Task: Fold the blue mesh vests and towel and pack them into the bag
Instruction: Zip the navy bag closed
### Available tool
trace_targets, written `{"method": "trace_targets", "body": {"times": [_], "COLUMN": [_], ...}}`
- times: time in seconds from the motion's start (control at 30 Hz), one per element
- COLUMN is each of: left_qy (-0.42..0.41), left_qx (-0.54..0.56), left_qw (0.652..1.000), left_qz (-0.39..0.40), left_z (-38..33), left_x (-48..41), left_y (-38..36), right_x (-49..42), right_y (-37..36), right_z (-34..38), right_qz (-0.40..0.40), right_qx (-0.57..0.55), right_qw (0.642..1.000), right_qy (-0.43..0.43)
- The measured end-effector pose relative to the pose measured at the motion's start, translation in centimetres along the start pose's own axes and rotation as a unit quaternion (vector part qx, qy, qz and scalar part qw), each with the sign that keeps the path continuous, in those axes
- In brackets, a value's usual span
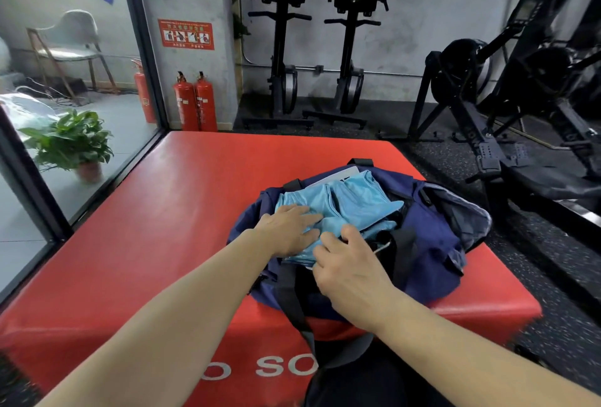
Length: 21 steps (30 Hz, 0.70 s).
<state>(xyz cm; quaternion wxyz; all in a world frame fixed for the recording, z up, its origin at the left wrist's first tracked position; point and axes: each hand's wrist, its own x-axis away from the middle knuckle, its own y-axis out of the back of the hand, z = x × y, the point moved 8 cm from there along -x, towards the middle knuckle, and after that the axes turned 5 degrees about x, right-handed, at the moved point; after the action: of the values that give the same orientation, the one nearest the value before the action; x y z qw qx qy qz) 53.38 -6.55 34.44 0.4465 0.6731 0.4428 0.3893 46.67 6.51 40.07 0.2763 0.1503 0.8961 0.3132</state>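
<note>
A navy duffel bag lies open on the red padded box. Folded light-blue mesh vests sit in its mouth, partly sticking out. A pale flat edge, perhaps the towel, shows behind them. My left hand lies flat on the near left part of the vests, fingers straight, pressing down. My right hand has its fingers curled over the vests' near edge, gripping the fabric. The bag's black straps hang over the front of the box.
Red fire extinguishers stand by the pillar at the back. Black rowing machines fill the right side and upright ones lean on the far wall. A potted plant sits behind the glass at left. Black rubber floor surrounds the box.
</note>
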Motion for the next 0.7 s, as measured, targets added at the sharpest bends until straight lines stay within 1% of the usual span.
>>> {"method": "trace_targets", "body": {"times": [0.07, 0.1, 0.2, 0.27, 0.4, 0.47, 0.5, 0.57, 0.63, 0.7], "left_qy": [0.011, 0.018, 0.021, 0.016, 0.013, 0.000, -0.008, -0.015, -0.030, -0.047], "left_qx": [-0.015, -0.011, 0.011, 0.020, 0.013, 0.054, 0.102, 0.205, 0.243, 0.242], "left_qw": [1.000, 1.000, 1.000, 1.000, 1.000, 0.998, 0.993, 0.971, 0.959, 0.961], "left_qz": [0.001, 0.000, -0.010, -0.015, 0.005, -0.019, -0.051, -0.118, -0.142, -0.128], "left_z": [-0.1, -0.2, -0.4, -0.3, -0.2, 0.0, 0.4, 1.5, 1.9, 1.7], "left_x": [-0.3, -0.4, -0.4, -0.3, -0.3, 0.0, 0.1, 0.9, 2.2, 3.2], "left_y": [0.2, 0.4, 0.7, 0.7, 0.6, 1.0, 1.5, 2.6, 3.4, 3.7], "right_x": [0.4, 0.7, 1.6, 1.5, 0.8, 0.9, 1.1, 1.1, 0.8, 0.2], "right_y": [2.2, 2.7, 2.7, 2.5, 2.4, 1.8, 1.5, 1.0, 0.2, -0.6], "right_z": [-0.9, -1.3, -1.6, -1.5, -1.7, -1.8, -1.9, -2.4, -2.8, -3.9], "right_qz": [-0.088, -0.112, -0.138, -0.142, -0.165, -0.158, -0.151, -0.132, -0.096, -0.034], "right_qx": [-0.012, -0.013, 0.001, 0.004, 0.017, 0.035, 0.040, 0.031, -0.014, -0.115], "right_qw": [0.996, 0.993, 0.988, 0.986, 0.982, 0.984, 0.985, 0.988, 0.993, 0.988], "right_qy": [-0.031, -0.045, -0.073, -0.084, -0.088, -0.073, -0.072, -0.074, -0.071, -0.098]}}
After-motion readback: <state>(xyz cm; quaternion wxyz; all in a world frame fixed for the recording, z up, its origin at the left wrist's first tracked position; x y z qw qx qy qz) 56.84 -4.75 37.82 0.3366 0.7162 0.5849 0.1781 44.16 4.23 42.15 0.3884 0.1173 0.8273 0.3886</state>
